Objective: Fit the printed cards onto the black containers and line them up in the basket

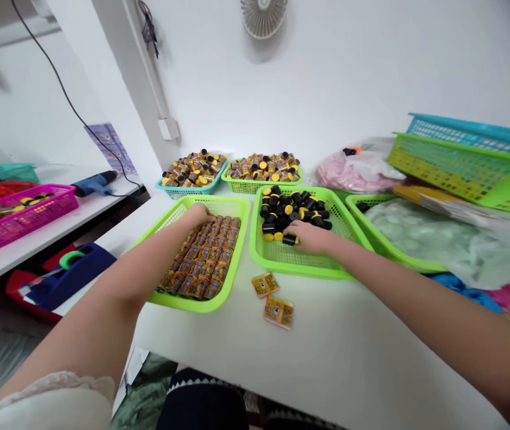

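Observation:
My left hand (197,214) rests inside a green basket (241,210) at the far end of neat rows of labelled small rolls (205,258); its fingers curl down onto the rolls. My right hand (311,237) reaches into a second green basket (277,263) holding a pile of black and yellow small cylinders (293,210), and its fingers close on a black cylinder (289,240) at the pile's near edge. Two yellow printed label packets (273,298) lie on the white table (326,358) in front of the baskets.
Two more baskets (192,190) of finished rolls (264,167) stand at the back by the wall. Stacked green and blue baskets (465,161), plastic bags (353,167) and a basket of pale green items (416,239) crowd the right. A pink basket (22,218) and a tape dispenser (69,266) sit left.

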### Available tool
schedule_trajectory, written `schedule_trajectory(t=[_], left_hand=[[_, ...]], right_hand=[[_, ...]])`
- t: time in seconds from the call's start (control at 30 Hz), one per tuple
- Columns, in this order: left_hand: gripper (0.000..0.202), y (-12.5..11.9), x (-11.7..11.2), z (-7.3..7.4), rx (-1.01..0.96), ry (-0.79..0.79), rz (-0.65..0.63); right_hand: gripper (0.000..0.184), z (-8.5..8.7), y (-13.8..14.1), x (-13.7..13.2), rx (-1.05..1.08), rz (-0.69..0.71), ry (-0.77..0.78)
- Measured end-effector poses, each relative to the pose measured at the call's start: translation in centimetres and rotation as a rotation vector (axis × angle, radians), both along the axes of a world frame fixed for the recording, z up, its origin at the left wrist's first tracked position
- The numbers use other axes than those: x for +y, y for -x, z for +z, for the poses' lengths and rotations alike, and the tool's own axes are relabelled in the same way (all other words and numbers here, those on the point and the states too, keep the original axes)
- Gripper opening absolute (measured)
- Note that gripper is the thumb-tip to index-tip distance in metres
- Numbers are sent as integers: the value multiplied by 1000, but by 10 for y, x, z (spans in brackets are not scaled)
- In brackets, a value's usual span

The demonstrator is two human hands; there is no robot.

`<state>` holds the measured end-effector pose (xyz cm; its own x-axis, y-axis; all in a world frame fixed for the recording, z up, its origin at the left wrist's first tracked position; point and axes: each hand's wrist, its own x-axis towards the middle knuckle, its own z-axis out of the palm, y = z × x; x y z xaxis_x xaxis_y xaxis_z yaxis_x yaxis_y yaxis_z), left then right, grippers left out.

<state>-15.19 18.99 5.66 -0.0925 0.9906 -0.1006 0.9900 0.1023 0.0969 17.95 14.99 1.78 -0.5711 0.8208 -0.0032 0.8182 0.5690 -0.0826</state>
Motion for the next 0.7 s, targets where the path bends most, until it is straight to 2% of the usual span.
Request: schedule_trajectory(t=[0.1, 0.17, 0.2, 0.23, 0.27, 0.3, 0.33, 0.37, 0.4, 0.43, 0.53, 0.6, 0.7], left_hand=[[43, -8, -20, 18, 37, -122, -48], [48, -16, -50, 27, 46, -246, -138], [46, -22, -71, 30, 43, -320, -235], [42, -30, -96, 29, 36, -387, -361], [37, -39, -123, 26, 23, -537, -613], [34, -49, -150, 20, 23, -610, -919], [32, -60, -176, 11, 39, -615, -1196], [28, -71, -200, -1, 41, -598, -1313], [26, -82, -219, -14, 65, -570, -1360], [29, -92, -233, -29, 124, -544, -1351], [41, -111, -249, -66, 264, -484, -1246], [53, -113, -247, -80, 325, -514, -1248], [61, -111, -243, -82, 328, -561, -1286]], right_hand=[[40, 13, -3, -17, 49, -52, 1], [35, 24, -13, -39, 176, -123, -41], [33, 27, -20, -52, 309, -176, -76], [33, 30, -27, -66, 482, -233, -107], [35, 31, -34, -81, 660, -280, -109], [35, 30, -39, -95, 831, -312, -101], [35, 28, -42, -109, 976, -318, -84], [33, 25, -44, -122, 1092, -305, -63], [31, 20, -45, -133, 1180, -279, -47], [28, 16, -44, -142, 1242, -248, -34], [28, 3, -41, -158, 1326, -185, -18], [30, -4, -40, -161, 1323, -159, -25], [29, -11, -43, -161, 1311, -110, -57]])
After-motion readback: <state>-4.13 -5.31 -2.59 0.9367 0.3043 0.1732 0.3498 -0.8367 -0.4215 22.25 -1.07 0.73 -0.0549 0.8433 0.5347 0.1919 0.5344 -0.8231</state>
